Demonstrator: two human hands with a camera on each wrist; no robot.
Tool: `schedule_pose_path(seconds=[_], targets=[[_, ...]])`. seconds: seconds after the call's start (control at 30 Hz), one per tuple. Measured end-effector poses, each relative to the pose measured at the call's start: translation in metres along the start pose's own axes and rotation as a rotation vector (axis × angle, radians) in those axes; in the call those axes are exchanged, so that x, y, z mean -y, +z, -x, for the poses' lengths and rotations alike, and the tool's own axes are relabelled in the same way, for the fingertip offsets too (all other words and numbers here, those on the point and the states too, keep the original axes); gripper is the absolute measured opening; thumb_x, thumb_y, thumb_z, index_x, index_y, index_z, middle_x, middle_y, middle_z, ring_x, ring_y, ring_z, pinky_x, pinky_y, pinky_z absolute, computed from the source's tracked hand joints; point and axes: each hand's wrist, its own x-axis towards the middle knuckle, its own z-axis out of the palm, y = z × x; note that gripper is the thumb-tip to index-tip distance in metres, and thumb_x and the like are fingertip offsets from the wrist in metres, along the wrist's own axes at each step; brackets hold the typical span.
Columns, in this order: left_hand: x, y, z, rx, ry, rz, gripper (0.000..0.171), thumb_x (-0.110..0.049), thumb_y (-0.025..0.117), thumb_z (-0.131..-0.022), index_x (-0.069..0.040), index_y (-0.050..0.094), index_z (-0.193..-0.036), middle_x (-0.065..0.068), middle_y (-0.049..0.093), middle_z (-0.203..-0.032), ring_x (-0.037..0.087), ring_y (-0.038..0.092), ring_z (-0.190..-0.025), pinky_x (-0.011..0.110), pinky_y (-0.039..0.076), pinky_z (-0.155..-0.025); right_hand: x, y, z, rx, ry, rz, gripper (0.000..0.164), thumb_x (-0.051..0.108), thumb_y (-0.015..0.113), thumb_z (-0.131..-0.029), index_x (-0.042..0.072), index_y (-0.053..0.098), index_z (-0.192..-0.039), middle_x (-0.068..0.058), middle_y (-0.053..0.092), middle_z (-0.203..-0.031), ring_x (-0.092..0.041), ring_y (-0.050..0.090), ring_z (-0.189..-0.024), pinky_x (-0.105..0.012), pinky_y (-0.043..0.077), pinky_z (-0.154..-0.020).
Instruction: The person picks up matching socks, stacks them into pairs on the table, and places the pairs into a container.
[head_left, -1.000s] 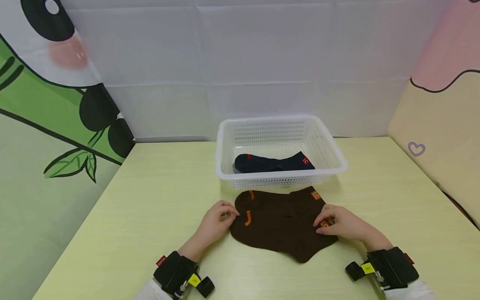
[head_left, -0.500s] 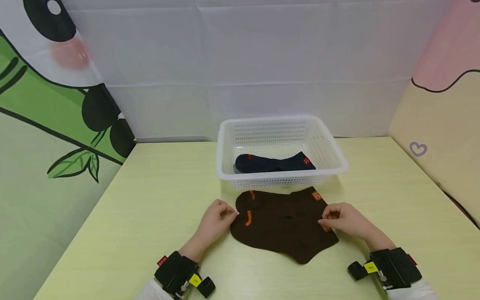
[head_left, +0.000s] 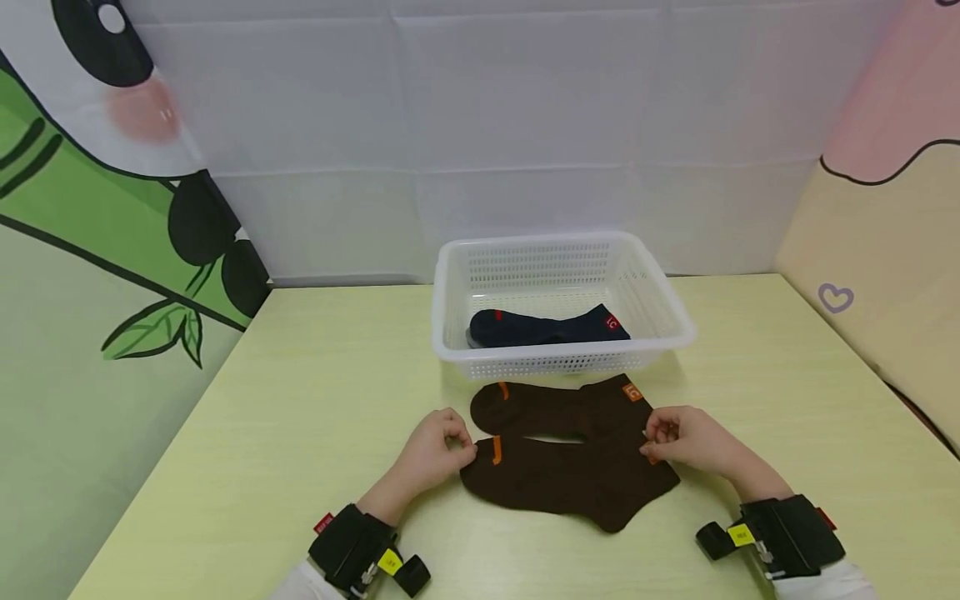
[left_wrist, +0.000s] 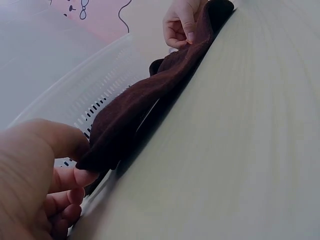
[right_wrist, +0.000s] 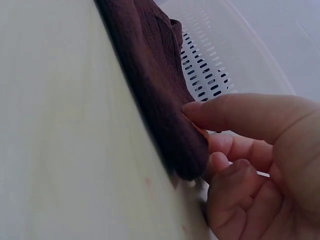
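Observation:
Two dark brown ankle socks lie side by side on the table in the head view. The near brown sock (head_left: 547, 479) has an orange mark by its toe. My left hand (head_left: 433, 448) pinches its toe between thumb and fingers, and my right hand (head_left: 690, 440) pinches its cuff at the other end. In the left wrist view the near sock (left_wrist: 135, 105) is partly lifted off the table. Just behind it lies the far brown sock (head_left: 543, 404), flat, with an orange label at its cuff. A narrow gap shows between the two socks near the middle.
Behind the socks stands a white slotted plastic basket (head_left: 465, 355). Inside it lie navy socks (head_left: 543, 327) with red marks, and something grey shows under their left end. The pale wooden table (head_left: 300, 392) meets hanging printed cloths at the back and sides.
My right hand has shifted slightly right to the near sock's cuff edge. Its upper edge has moved toward me, opening a gap to the far sock; my left hand has lowered a little.

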Motion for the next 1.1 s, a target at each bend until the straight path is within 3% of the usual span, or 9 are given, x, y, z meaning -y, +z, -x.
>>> schedule_pose_path(seconds=[0.2,0.53,0.67,0.83,1.1], targets=[[-0.001,-0.001,0.0,-0.006,0.032,-0.029,0.018,-0.008,0.072,-0.076,-0.013,0.059,-0.066,-0.005,0.051,-0.071,0.01,0.044,-0.072,0.024,0.037,-0.068,0.001,-0.005,0.002,0.012,-0.003,0.009,0.019,0.017,0.074,-0.08,0.007,0.058,-0.078,0.005,0.047,-0.065,-0.001,0.044,-0.058,-0.02,0.038,-0.054],[-0.001,0.0,-0.001,-0.036,-0.051,-0.02,0.024,-0.021,0.077,-0.078,-0.013,0.057,-0.068,-0.005,0.052,-0.069,0.01,0.041,-0.069,0.023,0.035,-0.066,-0.002,-0.014,0.006,0.087,0.056,0.002,0.021,0.023,0.076,-0.079,0.007,0.063,-0.076,0.008,0.045,-0.062,-0.001,0.04,-0.054,-0.019,0.032,-0.051],[-0.003,0.0,0.0,-0.057,-0.085,-0.097,0.025,-0.026,0.078,-0.076,-0.016,0.058,-0.063,-0.005,0.053,-0.075,0.015,0.044,-0.076,0.034,0.031,-0.076,-0.001,-0.014,0.006,0.111,0.063,0.001,0.021,0.024,0.076,-0.078,0.007,0.064,-0.076,0.008,0.045,-0.061,-0.001,0.04,-0.053,-0.019,0.032,-0.051],[-0.006,-0.002,0.002,0.011,-0.109,-0.16,0.023,-0.028,0.077,-0.073,-0.022,0.059,-0.061,-0.004,0.047,-0.087,0.022,0.038,-0.091,0.048,0.018,-0.083,0.002,-0.01,0.006,0.113,0.041,0.011,0.021,0.022,0.079,-0.074,0.008,0.064,-0.072,0.009,0.045,-0.059,0.0,0.04,-0.053,-0.018,0.032,-0.05],[-0.003,-0.006,0.002,0.097,-0.057,-0.118,0.014,-0.013,0.07,-0.068,-0.02,0.06,-0.062,-0.008,0.046,-0.089,0.02,0.035,-0.093,0.051,0.012,-0.09,0.004,-0.005,0.005,0.105,0.015,0.016,0.021,0.018,0.08,-0.071,0.007,0.063,-0.069,0.011,0.044,-0.058,0.001,0.04,-0.052,-0.017,0.032,-0.049]])
